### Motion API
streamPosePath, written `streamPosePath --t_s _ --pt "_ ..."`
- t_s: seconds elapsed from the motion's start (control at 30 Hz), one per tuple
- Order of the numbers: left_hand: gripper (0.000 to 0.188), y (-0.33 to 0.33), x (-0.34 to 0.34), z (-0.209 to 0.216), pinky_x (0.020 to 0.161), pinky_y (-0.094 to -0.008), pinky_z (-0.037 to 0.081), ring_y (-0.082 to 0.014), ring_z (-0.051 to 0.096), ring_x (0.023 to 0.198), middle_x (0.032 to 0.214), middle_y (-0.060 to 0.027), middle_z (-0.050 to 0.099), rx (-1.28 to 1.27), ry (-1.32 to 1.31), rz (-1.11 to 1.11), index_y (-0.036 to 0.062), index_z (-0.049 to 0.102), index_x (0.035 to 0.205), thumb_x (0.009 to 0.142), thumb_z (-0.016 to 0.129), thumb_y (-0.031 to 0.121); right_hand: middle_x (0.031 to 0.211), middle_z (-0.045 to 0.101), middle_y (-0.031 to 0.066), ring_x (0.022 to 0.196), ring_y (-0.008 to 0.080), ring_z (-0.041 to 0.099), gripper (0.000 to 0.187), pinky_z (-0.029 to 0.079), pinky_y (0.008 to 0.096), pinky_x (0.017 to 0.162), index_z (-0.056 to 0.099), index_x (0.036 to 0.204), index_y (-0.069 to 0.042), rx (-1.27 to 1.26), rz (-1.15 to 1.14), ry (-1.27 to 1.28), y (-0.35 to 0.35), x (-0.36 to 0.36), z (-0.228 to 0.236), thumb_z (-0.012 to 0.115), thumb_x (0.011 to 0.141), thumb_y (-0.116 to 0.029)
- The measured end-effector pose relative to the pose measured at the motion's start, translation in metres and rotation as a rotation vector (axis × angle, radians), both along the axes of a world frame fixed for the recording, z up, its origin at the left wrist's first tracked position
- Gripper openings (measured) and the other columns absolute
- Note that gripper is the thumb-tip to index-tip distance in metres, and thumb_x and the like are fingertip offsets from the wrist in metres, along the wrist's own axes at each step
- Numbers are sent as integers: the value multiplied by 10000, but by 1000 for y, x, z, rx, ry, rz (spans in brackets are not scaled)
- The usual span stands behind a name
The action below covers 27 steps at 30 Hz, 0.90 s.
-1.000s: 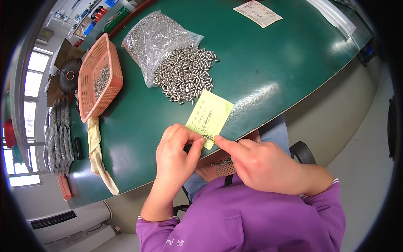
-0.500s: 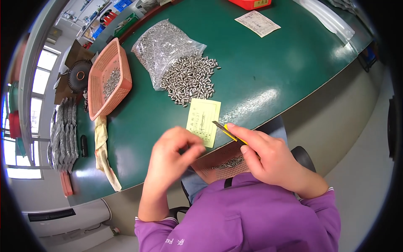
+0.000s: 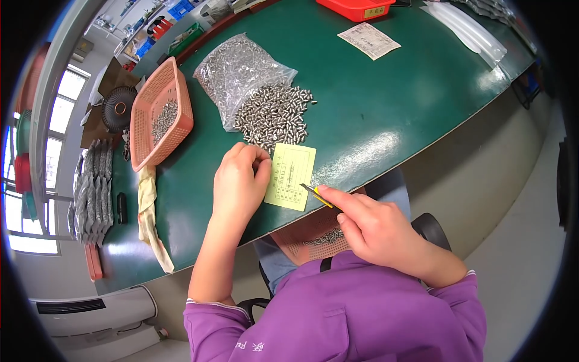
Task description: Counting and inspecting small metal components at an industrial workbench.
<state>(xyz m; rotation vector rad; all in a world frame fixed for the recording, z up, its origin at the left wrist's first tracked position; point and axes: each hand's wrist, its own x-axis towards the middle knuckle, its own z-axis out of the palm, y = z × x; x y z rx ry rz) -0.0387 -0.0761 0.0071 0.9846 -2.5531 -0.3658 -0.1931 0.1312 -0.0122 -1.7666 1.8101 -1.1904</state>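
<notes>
My right hand (image 3: pixel 377 226) grips a yellow and black utility knife (image 3: pixel 316 195) whose tip rests at the lower right corner of a pale yellow paper slip (image 3: pixel 291 176) on the green table (image 3: pixel 392 114). My left hand (image 3: pixel 240 181) lies just left of the slip, fingertips pinched together at the near edge of a pile of small metal pins (image 3: pixel 272 117). What the fingertips pinch is too small to tell. A clear plastic bag (image 3: pixel 238 72) full of the same pins lies open behind the pile.
An orange mesh basket (image 3: pixel 160 114) with a few pins stands at the left, a cream cloth (image 3: pixel 151 217) below it. A second orange basket (image 3: pixel 313 232) with pins sits on my lap. A white slip (image 3: pixel 368 40), a red tray (image 3: pixel 356 7) and clear bags (image 3: pixel 464 30) lie far back.
My left hand let go of the slip and moved up to the pin pile. My right hand pulled back to the slip's corner with the knife. The slip now lies flat.
</notes>
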Motion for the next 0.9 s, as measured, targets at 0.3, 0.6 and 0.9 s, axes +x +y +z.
streamPosePath --t_s 0.3,0.6,0.9 --pt "104 55 24 -5 627 -351 513 -224 623 711 776 -71 605 311 147 5 37 646 822 804 748 32 914 684 142 712 299 681 513 569 401 613 558 1406 -87 103 49 91 -8 10 7 612 898 -37" --pt "131 57 24 -13 616 -358 497 -227 596 694 747 -55 588 266 186 13 50 626 787 799 755 35 846 646 127 675 282 667 533 557 379 584 552 1412 -83 112 83 118 -11 11 6 620 886 -31" --pt "125 54 25 -15 593 -293 509 -181 601 657 780 -74 596 198 183 -63 -1 631 823 808 747 -45 844 651 136 661 288 658 560 554 382 583 559 1406 -71 136 133 110 -16 5 14 621 854 -3"
